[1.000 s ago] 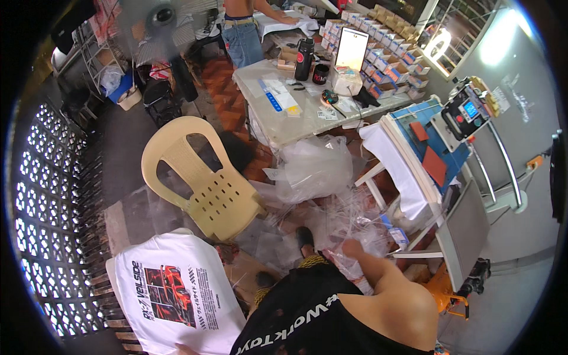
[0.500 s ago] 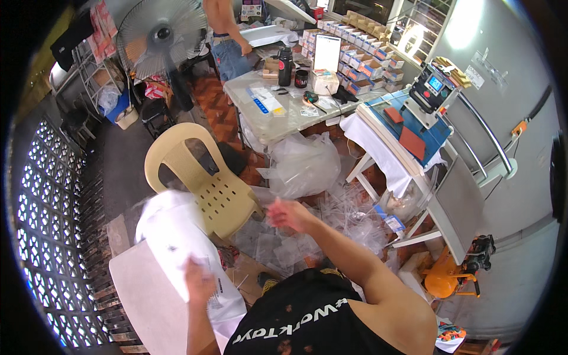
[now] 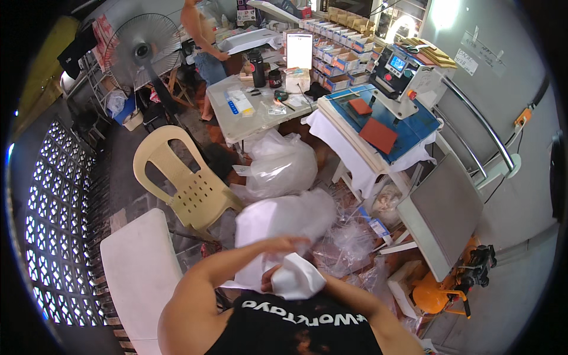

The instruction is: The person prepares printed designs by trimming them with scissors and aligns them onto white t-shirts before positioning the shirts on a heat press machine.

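My left arm reaches across my chest; my left hand (image 3: 287, 244) is motion-blurred over a white shirt (image 3: 260, 228), and its fingers are unclear. My right hand (image 3: 271, 278) is closed on bunched white fabric (image 3: 299, 275) in front of my chest, partly hidden by it. The shirt hangs blurred between me and the plastic chair (image 3: 189, 201). At my left stands a pale padded board (image 3: 136, 272) with its surface bare.
A littered worktable (image 3: 248, 118) is ahead. A heat press (image 3: 396, 83) with red pads stands right. Beyond are a fan (image 3: 142, 50) and another person (image 3: 210, 53). Plastic bags (image 3: 278, 165) cover the floor; an orange compressor (image 3: 432, 296) sits at lower right.
The printed white shirt has been lifted off the board and moved rightward in front of me. My right hand has closed on fabric. The other person's arm has lowered slightly.
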{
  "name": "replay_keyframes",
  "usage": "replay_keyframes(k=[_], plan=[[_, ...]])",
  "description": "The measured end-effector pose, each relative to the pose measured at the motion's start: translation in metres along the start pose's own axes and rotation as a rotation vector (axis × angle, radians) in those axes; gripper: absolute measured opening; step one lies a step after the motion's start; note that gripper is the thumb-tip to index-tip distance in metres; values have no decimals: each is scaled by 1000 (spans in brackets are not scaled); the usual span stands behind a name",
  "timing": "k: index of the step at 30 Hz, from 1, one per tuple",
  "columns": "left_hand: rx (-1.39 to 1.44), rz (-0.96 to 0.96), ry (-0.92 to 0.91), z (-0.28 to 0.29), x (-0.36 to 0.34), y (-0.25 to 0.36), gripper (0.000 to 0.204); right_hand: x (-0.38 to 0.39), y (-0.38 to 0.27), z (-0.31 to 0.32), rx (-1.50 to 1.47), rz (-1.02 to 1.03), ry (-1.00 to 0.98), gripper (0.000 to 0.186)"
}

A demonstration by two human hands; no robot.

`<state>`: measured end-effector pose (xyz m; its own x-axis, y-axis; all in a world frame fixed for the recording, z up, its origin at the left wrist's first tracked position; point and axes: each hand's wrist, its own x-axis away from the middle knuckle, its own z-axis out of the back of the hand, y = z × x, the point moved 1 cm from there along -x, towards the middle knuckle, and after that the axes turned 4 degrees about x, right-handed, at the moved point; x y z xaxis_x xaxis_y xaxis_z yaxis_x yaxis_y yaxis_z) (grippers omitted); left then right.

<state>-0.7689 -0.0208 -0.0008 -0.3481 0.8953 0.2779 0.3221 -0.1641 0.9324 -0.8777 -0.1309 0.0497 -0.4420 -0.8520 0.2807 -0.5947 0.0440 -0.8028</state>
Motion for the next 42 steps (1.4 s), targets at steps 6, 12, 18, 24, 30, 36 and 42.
replay_keyframes(k=[6,12,18,24,30,36,42], plan=[[-167,406,-477,-80,-103,-57,44,136,-6,27,-106,16,508,26],[-18,429,-263,-35,-190,-17,38,254,-76,-1,534,268,1035,15],[-834,-576,-357,-84,-208,132,17,301,-147,-46,170,635,1296,35],[-549,-516,-479,-53,-196,230,22,368,-165,-97,770,-68,1924,36],[-1055,-1192,-287,-79,-220,223,18,397,-155,-189,1024,272,2246,48],[-587,-925,-41,-53,-272,220,21,396,-189,-189,708,-352,2455,28],[-1011,-979,-262,-64,-276,328,20,482,-58,-151,675,-452,2853,19]])
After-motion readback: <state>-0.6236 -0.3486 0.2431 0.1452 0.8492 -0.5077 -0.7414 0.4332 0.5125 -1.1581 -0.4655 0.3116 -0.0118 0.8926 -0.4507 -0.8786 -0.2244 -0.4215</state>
